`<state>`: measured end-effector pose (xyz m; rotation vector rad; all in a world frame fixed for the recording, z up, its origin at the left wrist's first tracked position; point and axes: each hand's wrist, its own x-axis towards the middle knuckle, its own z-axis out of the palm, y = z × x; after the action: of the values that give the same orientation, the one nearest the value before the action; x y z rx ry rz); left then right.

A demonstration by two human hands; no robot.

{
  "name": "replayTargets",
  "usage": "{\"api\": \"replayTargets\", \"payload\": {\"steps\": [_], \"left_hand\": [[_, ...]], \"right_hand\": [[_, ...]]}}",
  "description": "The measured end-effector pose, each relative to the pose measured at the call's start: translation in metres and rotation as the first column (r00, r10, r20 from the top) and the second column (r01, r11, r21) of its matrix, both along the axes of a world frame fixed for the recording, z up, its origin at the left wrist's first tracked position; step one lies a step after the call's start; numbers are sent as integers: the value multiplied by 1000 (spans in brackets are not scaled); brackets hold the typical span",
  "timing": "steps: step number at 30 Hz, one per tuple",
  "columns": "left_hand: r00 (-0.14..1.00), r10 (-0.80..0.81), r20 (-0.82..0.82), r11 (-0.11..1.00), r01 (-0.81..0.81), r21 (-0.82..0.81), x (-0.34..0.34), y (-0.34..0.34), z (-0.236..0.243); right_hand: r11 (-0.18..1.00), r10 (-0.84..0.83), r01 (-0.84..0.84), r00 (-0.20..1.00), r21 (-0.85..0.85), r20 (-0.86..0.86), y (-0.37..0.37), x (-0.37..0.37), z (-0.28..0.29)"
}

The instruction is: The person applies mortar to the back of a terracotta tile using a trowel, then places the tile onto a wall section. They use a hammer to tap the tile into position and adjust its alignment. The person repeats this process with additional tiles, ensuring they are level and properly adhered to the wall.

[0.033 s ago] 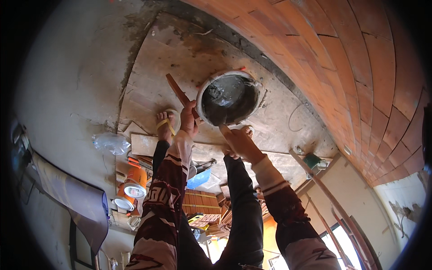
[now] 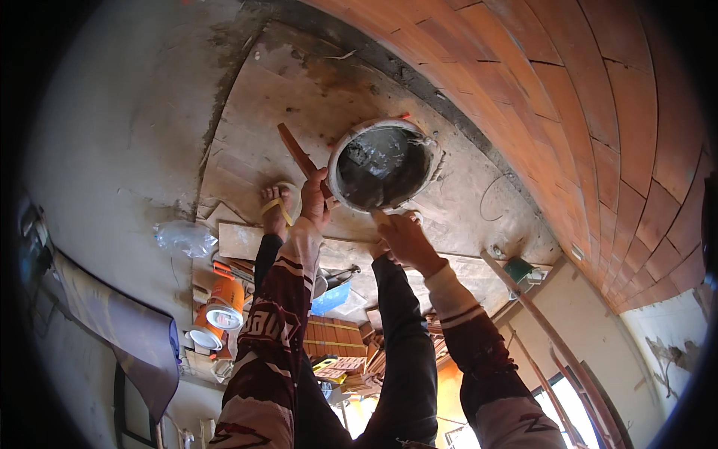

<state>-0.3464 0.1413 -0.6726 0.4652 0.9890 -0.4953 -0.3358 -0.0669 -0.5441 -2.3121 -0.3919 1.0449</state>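
A round bucket of wet grey mortar stands on the floor in front of me. My left hand, to the left of its rim, is closed round a long, thin terracotta tile that slants up and left. At the near rim my right hand grips what looks like a trowel by its pale handle. The trowel's blade points into the bucket and is hard to tell from the mortar.
A wall of terracotta tiles curves along the right. My sandalled foot is left of the bucket. Around it lie a clear plastic bag, orange pails, a blue object, stacked tiles and a leaning pole.
My right hand has shifted slightly right and toward me, drawing back from the bucket's near rim. My left hand and the tile have hardly moved.
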Motion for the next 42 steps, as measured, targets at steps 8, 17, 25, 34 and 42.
{"api": "replayTargets", "payload": {"steps": [8,17,25,34,42], "left_hand": [[989,143,-30,973,-135,188,-4,-10,-28],[969,236,-69,955,-218,200,-1,-7,-17],[995,93,-23,980,-87,176,1,-5,-7],[996,-3,-92,998,9,66,-3,5,-4],[995,-52,-86,998,56,42,-1,7,3]], "right_hand": [[636,519,-184,821,-749,239,8,76,5],[638,544,-279,823,-718,164,-14,47,6],[673,627,-293,713,-680,314,6,54,42],[842,-42,-99,968,-531,-248,16,27,-23],[852,-183,360,886,-381,427,-36,128,-67]]}}
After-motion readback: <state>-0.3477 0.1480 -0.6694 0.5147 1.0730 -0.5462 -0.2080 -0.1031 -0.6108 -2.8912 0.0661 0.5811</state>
